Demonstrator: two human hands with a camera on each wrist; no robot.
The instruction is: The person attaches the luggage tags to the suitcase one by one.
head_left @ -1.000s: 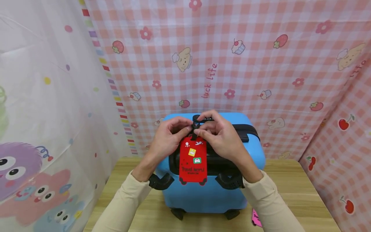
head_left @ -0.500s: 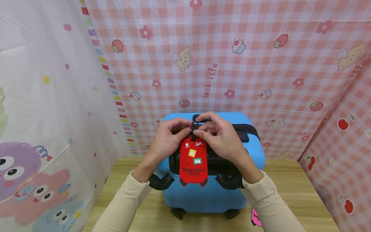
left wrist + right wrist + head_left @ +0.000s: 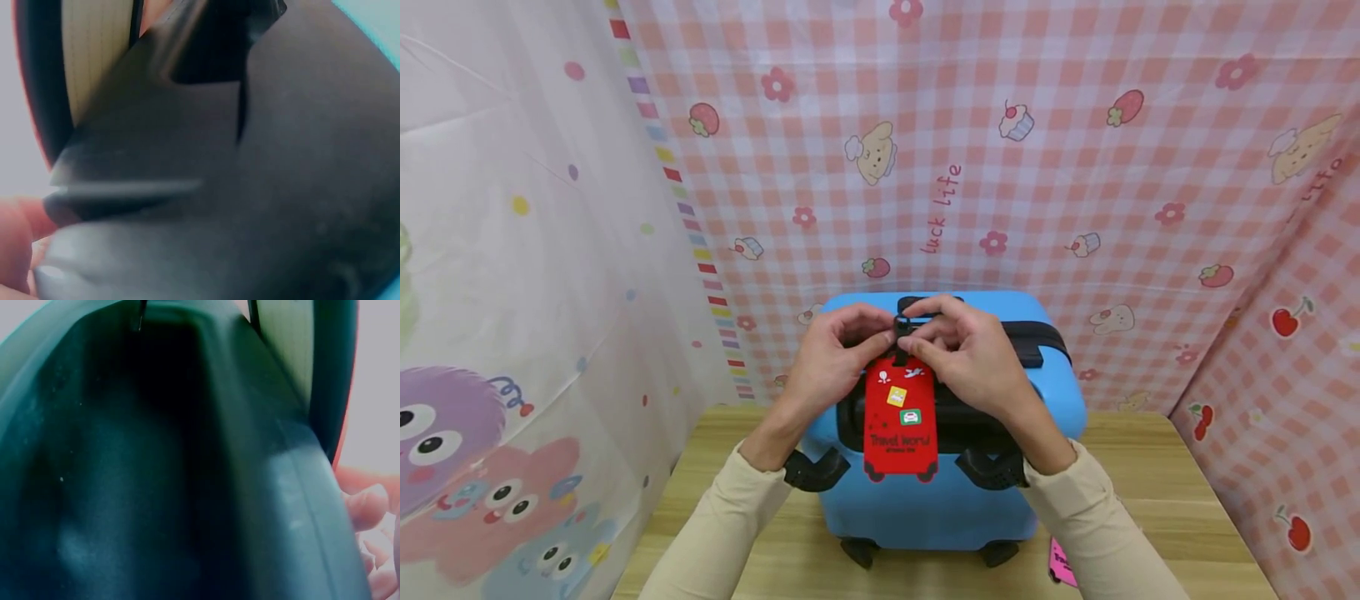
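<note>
A red luggage tag (image 3: 900,421) with small printed pictures hangs in front of a light-blue suitcase (image 3: 925,512) in the head view. Its black strap (image 3: 902,327) stands up between both hands, close to the suitcase's top handle. My left hand (image 3: 838,354) pinches the strap from the left with thumb and index finger. From the right, my right hand (image 3: 973,358) pinches it too, the index finger bent over its upper part. Exactly how the strap runs is hidden by the fingers. Black casing mostly fills both wrist views, with fingertips (image 3: 15,244) just at the edge.
The suitcase stands on a wooden table (image 3: 1157,483). Partly behind the right sleeve lies a pink tag (image 3: 1062,563). A pink checked curtain (image 3: 1037,192) hangs close behind, and a white printed curtain (image 3: 550,275) closes off the left side.
My right index finger has come slightly down and left over the strap. The red tag hangs a touch lower. The left hand has barely moved.
</note>
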